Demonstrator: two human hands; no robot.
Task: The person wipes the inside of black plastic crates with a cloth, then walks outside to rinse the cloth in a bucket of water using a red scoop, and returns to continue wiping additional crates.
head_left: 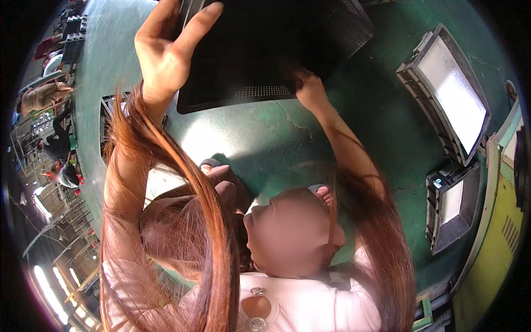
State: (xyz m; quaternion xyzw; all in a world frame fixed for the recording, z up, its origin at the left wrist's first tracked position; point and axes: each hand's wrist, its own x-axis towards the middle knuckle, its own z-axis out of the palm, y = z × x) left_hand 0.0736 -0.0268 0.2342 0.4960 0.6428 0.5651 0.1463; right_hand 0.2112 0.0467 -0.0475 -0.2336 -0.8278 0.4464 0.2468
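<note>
A large black plastic crate (pixel 271 50) with rows of small holes along its side takes up the top middle, much of it in deep shadow. My left hand (pixel 166 58) grips its left edge, the thumb laid along the near face and the fingers partly behind the rim. Lower down on the right, my right hand (pixel 311 91) is closed on the crate's near side, its fingertips lost in the dark. The crate's inside cannot be made out. Long strands of hair hang over both forearms.
At right, a black crate with a white sheet-like surface (pixel 456 91) rests on the green floor (pixel 287 124). A smaller black crate (pixel 451 207) lies below it, beside a yellow-green machine cabinet (pixel 492 232). Another dark crate (pixel 105 124) shows behind my left arm. Several people are far left.
</note>
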